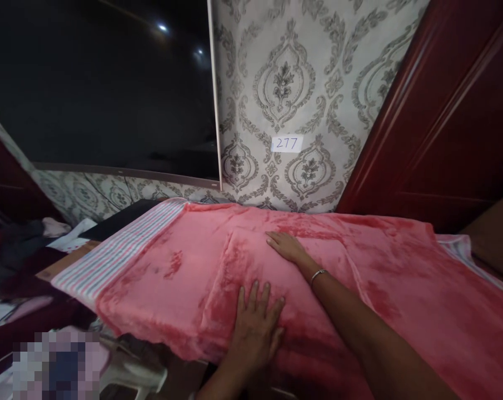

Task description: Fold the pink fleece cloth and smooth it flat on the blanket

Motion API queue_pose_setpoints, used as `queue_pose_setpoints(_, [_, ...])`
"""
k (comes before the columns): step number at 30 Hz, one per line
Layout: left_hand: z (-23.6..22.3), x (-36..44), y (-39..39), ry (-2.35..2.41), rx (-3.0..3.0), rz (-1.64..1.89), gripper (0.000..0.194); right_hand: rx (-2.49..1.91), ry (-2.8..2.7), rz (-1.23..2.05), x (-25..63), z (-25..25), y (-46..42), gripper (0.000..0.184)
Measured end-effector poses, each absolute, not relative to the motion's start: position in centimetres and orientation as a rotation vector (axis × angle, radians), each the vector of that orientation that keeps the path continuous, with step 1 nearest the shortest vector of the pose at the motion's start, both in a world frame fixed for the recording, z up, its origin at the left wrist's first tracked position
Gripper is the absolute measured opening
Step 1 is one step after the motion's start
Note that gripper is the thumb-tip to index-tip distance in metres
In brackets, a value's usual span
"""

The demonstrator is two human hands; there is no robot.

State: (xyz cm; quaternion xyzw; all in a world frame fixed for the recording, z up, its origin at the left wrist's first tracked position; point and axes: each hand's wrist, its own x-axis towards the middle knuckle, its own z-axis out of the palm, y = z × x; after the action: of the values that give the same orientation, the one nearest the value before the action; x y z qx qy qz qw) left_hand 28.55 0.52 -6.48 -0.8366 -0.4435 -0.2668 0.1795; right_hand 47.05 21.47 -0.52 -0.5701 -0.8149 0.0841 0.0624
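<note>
A pink-red plush blanket (pixel 159 289) is spread over a surface by the wall. Near its middle lies a raised, roughly rectangular padded shape (pixel 251 255) of the same plush; whether it is a separate piece or something under the blanket I cannot tell. My left hand (pixel 257 322) lies on the near part of this shape, fingers spread. Farther back, my right hand (pixel 287 247) rests flat on its top, fingers stretched out, a bracelet (pixel 318 274) on the wrist. Neither hand grips anything. Striped cloth (pixel 130 244) shows along the blanket's left edge.
A large dark television screen (pixel 109 89) hangs at the back left. Patterned wallpaper carries a paper label (pixel 287 143) reading 277. A dark red wooden door (pixel 434 111) stands at the right. A white plastic stool (pixel 130 369) and piled clothes (pixel 21 261) are at the left.
</note>
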Motion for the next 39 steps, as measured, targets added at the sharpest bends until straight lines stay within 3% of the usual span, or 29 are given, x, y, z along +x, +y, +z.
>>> queue_pose_setpoints(5, [-3.7,26.9,-0.1,-1.278,-2.521,-0.706,0.061,-1.754,-2.466,0.169,45.6,1.2,19.8,0.059])
queue_pose_setpoints(9, [-2.9,24.6,-0.2,-1.358,-2.368,-0.738,0.057,-1.263,-2.730,0.086,42.5,1.5,16.6,0.055])
queue_pose_setpoints(14, [-5.9,23.3,-0.1,-1.442,-2.166,-0.764,0.056,-0.856,-2.940,0.245,39.2,0.9,16.0,0.055])
queue_pose_setpoints(26, [-8.4,23.3,0.2,-1.500,-2.144,-0.744,0.065,-1.440,-2.711,0.551,37.1,-1.0,27.0,0.062])
queue_pose_setpoints(32, [-8.4,23.2,0.4,-1.515,-2.145,-0.735,0.067,-1.475,-2.655,0.535,37.1,-1.3,27.2,0.061])
queue_pose_setpoints(39, [-7.6,23.0,0.5,-1.479,-2.156,-0.728,0.058,-1.502,-2.522,0.432,37.5,2.3,23.8,0.060])
